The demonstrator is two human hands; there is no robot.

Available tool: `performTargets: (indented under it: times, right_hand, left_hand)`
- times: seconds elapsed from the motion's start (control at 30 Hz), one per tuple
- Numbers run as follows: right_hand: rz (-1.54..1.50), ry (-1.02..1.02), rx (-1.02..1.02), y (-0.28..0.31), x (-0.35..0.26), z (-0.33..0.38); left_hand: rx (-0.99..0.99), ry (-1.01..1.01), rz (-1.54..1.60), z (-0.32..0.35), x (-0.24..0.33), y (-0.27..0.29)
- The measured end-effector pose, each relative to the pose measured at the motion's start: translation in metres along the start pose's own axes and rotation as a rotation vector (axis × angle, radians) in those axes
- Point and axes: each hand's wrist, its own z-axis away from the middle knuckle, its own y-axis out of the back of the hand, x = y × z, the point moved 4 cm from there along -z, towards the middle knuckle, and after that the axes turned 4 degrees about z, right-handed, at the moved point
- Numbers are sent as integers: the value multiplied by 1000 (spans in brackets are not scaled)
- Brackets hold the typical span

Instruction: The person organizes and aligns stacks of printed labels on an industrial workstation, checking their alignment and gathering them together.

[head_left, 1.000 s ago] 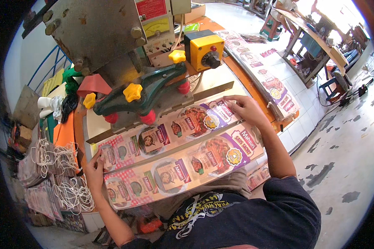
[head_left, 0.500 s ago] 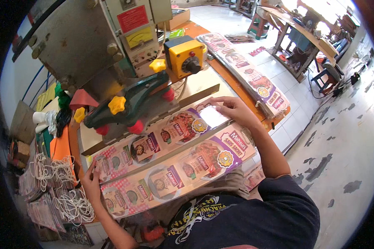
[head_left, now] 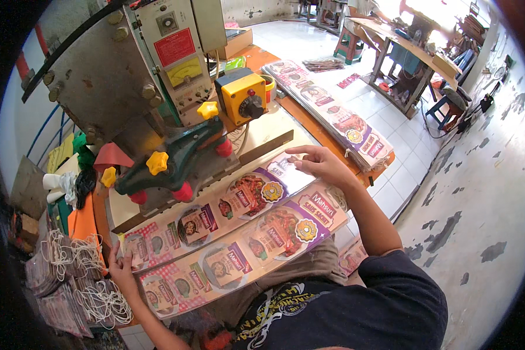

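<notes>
A long glossy plastic sheet [head_left: 239,265], printed with food pictures on pink and cream, reaches down over my lap. Along its far side runs a matching printed strip [head_left: 201,221]; whether the two are one folded piece I cannot tell. My left hand [head_left: 121,271] holds the left end, thumb on the print and fingers at the edge. At the right end, my right hand [head_left: 324,166] rests over the strip's shiny corner, index finger stretched out and thumb apart. Just beyond the strip stands a press machine with a dark green clamp arm [head_left: 184,166] and yellow star knobs.
A yellow control box [head_left: 242,96] with a black dial sits beside the machine. Stacked printed sheets [head_left: 332,114] lie along the orange table's right edge. Bundles with white cords [head_left: 102,294] are piled at left. Farther off are a workbench [head_left: 391,35] and a stool [head_left: 349,44].
My right hand has loosened from a pinch, its index finger now stretched out. The left hand has shifted slightly down along the sheet's end. The whole view has shifted a little.
</notes>
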Motion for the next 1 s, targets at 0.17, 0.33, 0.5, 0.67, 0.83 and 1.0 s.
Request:
performTargets:
  times: [0.17, 0.33, 0.5, 0.67, 0.83, 1.0]
  right_hand:
    - [-76, 22, 47, 7, -9, 9]
    - [-24, 78, 55, 17, -35, 25]
    - [-8, 204, 256, 42, -60, 48]
    - [208, 205, 421, 72, -96, 56]
    - [575, 188, 652, 105, -118, 55]
    - [1136, 426, 998, 75, -183, 68]
  left_hand:
    - [75, 70, 62, 18, 53, -2]
    - [90, 280, 513, 58, 55, 25]
    - [-177, 342, 787, 100, 43, 25]
    - [-156, 320, 927, 129, 76, -20]
    - [-181, 319, 1070, 144, 68, -69]
    - [-262, 343, 1185, 152, 103, -114]
